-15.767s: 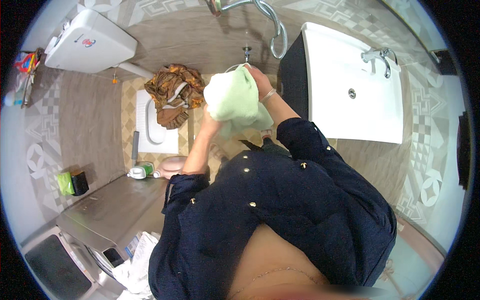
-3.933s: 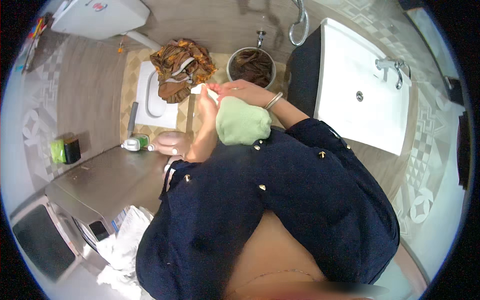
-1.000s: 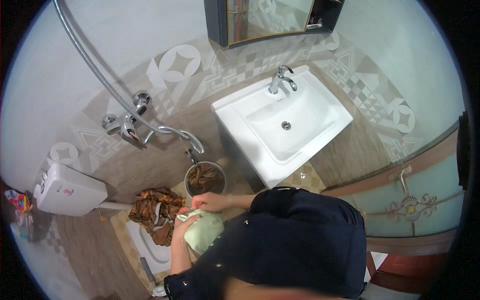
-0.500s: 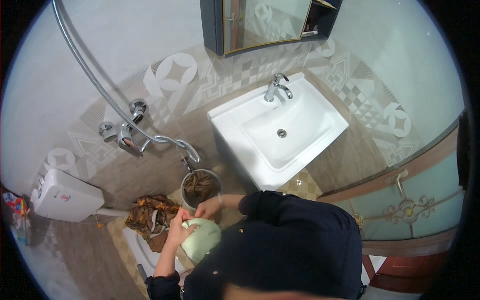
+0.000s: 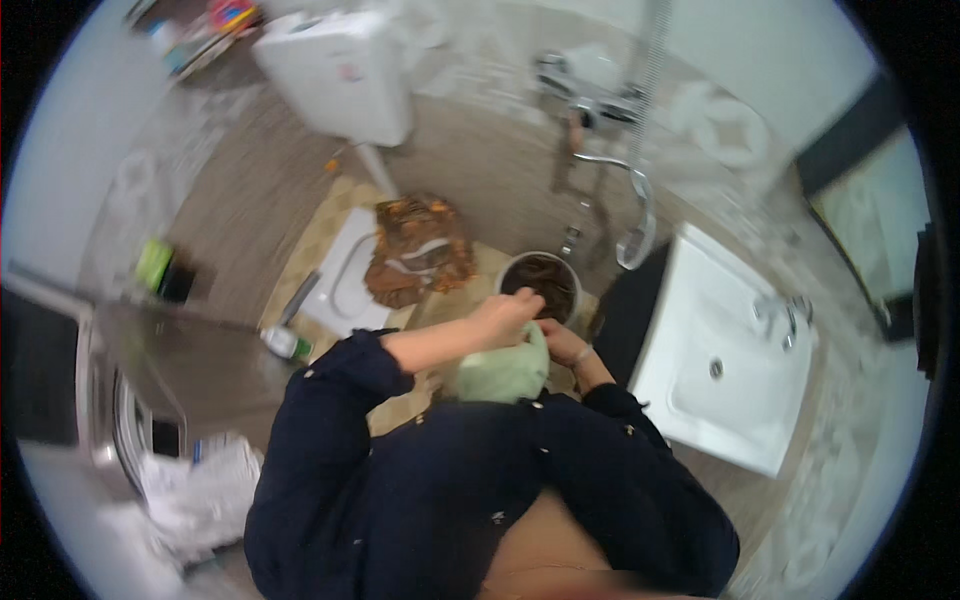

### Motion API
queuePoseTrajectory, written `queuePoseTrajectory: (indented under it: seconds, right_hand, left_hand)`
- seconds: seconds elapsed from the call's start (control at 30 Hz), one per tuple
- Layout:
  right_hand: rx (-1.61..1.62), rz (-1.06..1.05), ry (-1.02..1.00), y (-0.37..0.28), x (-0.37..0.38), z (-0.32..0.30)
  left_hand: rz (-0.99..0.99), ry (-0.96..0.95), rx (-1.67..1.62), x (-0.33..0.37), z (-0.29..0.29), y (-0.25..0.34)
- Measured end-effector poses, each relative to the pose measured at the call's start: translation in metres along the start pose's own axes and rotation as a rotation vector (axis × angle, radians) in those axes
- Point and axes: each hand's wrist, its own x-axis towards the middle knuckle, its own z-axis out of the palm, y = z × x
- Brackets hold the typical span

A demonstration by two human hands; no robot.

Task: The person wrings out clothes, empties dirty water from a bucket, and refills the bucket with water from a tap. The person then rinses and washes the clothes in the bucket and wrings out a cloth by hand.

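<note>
A pale green, rounded bag (image 5: 490, 374) is held close against my front; its exact kind is blurred. My left hand (image 5: 508, 316) is closed at its upper edge, the fingers pinched together. My right hand (image 5: 563, 343), with a band at the wrist, is closed on the bag's upper right side; its fingertips are partly hidden. Just beyond both hands stands a round bucket (image 5: 503, 284) with dark brown wet-looking cloth (image 5: 540, 278) in it. Patterned brown and orange clothes (image 5: 415, 240) lie heaped over the white squat toilet (image 5: 340, 315).
A white washbasin (image 5: 690, 400) stands at my right. The shower mixer (image 5: 590, 100) and its hose are on the far wall. A white cistern (image 5: 345, 85) hangs at the far left. A green-and-white bottle (image 5: 286, 343), a dark-handled brush (image 5: 300, 297) and a washing machine (image 5: 120, 420) are at left.
My view has swung left, so the washbasin sits further right and the washing machine shows at left. Both hands stay on the pale green bag. The picture is blurred now.
</note>
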Motion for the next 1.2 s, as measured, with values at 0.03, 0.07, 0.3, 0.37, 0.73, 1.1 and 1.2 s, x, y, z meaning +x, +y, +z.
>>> queuePoseTrajectory:
  seconds: [0.03, 0.07, 0.3, 0.37, 0.73, 1.1, 1.2]
  right_hand:
    - [-0.009, 0.035, 0.012, -0.004, 0.003, 0.002]
    - [-0.029, 0.051, -0.047, -0.007, 0.004, 0.003]
    - [-0.505, -0.435, 0.354, 0.007, 0.019, -0.004]
    - [-0.319, -0.306, 0.137, -0.002, 0.02, -0.009]
    - [-0.281, -0.061, -0.037, -0.014, 0.017, -0.007]
    - [-1.032, -0.434, 0.152, -0.058, 0.006, 0.031]
    - [-0.966, -0.29, 0.04, -0.046, 0.002, 0.023]
  left_hand:
    - [-0.038, 0.103, -0.121, -0.002, 0.015, -0.014]
    - [-0.052, 0.196, -0.24, -0.001, 0.028, -0.025]
    - [-0.129, 0.227, -0.3, -0.011, 0.021, -0.029]
    - [0.002, 0.317, -0.339, -0.014, 0.015, -0.023]
    - [-0.058, 0.198, -0.252, -0.025, 0.01, -0.01]
    - [-0.004, 0.363, -0.345, -0.025, 0.024, -0.022]
    - [-0.041, 0.371, -0.365, -0.028, 0.024, -0.02]
